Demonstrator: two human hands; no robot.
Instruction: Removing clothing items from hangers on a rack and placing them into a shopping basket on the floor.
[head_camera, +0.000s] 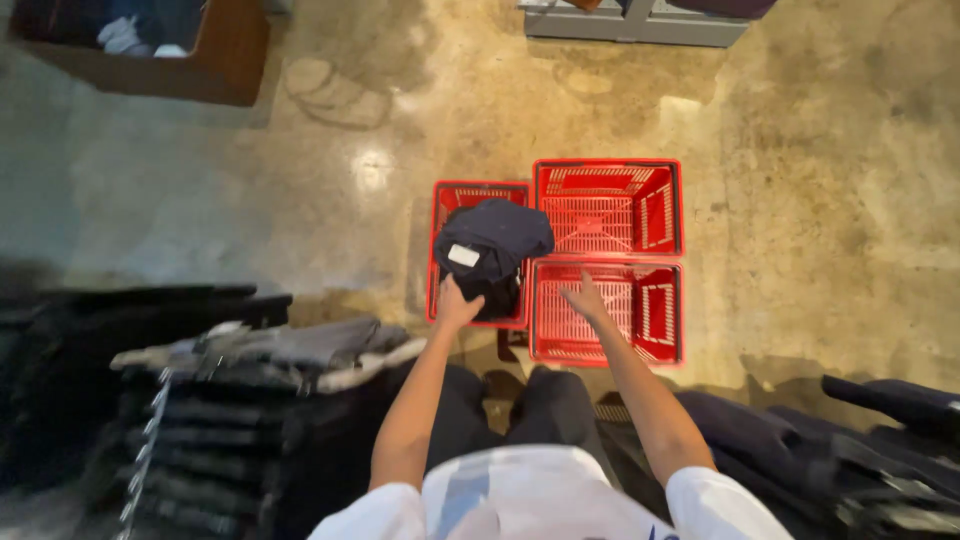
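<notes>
The left hand (458, 303) is closed on the near edge of a dark navy folded cloth garment (492, 248), which lies heaped in the narrow red plastic slatted basket (446, 200) on the polished concrete floor (800, 200). The right hand (585, 297) is open, fingers spread and holding nothing, above the near one of two wider red plastic baskets (660, 310); the far one (608, 208) sits just behind it, touching.

The garment looks soft, limp and light, so it would likely sag and unfold if lifted by one edge; a grip across the bunched middle, or both hands under the fold, seems safest. It should not be fragile or slippery.

It is a rounded dark bundle that spills over the basket's rim, with a small white tag (463, 256) on its near side. Stacks of dark folded clothing (230, 400) sit at the person's left.
</notes>
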